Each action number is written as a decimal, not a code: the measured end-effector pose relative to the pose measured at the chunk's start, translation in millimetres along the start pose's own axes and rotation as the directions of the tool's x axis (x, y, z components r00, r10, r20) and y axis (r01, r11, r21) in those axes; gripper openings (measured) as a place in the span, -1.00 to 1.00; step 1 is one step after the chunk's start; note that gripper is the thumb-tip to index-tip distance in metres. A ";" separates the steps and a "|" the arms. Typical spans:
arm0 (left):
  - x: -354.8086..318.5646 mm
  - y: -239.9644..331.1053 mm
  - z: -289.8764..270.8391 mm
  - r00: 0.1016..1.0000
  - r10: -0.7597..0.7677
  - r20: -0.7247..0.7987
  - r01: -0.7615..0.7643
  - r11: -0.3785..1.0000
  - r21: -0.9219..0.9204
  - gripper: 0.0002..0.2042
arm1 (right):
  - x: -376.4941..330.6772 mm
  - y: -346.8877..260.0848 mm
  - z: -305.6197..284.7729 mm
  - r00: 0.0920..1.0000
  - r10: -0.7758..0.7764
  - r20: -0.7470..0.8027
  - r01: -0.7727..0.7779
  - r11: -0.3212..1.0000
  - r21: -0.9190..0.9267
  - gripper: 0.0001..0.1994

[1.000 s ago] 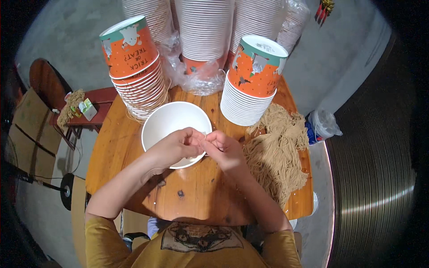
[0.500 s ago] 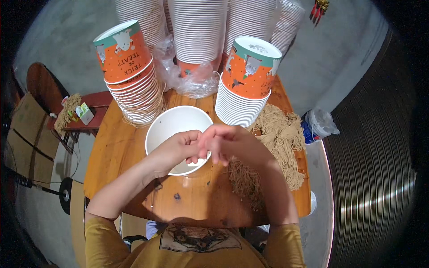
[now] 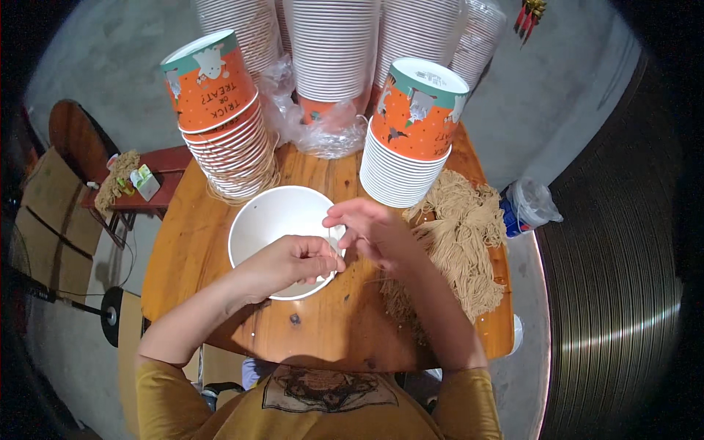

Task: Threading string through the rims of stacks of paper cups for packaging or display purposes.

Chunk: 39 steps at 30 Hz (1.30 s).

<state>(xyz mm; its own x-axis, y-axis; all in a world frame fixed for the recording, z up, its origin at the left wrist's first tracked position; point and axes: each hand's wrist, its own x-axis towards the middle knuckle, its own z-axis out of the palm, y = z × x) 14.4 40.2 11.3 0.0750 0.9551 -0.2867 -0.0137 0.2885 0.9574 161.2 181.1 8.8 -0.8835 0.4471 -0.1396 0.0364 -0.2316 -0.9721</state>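
A white-lined paper bucket stands mouth up on the wooden table in front of me. Over its near right part reaches my left hand, its thumb and forefinger pinched together at the rim. A thin pale strand seems to show by these fingertips, too faint to make out fully. Just to the right of the rim hovers my right hand, fingers curved and apart, with no object visible in it. Beside my right forearm lies a heap of tan strings, partly hidden by that arm.
Upside-down orange buckets are stacked at left and right; strings hang around the left stack. Tall wrapped bucket stacks and crumpled clear plastic stand behind. A red bench is at far left, a blue bin at right.
The bucket has shifted slightly left and toward me along with my left hand. My right hand has drawn away from the left, and its fingers have spread.
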 end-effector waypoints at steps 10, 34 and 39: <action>2.4 0.6 1.6 0.999 -0.002 -0.047 0.002 1.000 0.002 -0.84 | -37.9 17.1 2.3 0.844 -0.532 0.072 0.416 0.564 -0.713 -0.85; -5.9 4.5 9.9 0.988 0.073 -0.134 -0.073 0.997 0.005 -0.85 | -47.3 35.9 5.7 0.958 -0.166 -0.234 0.163 0.986 -0.036 -0.79; -3.8 3.4 8.2 0.980 0.119 -0.158 -0.107 0.991 0.087 -0.84 | -43.6 31.6 5.5 0.944 -0.267 -0.196 0.234 0.957 -0.173 -0.81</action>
<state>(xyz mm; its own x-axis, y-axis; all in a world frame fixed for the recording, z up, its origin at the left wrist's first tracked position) 22.3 37.1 15.9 -0.0861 0.9813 -0.1723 0.0647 0.1781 0.9819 198.3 149.5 -14.7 -0.7516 0.6534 0.0905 -0.0913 0.0328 -0.9953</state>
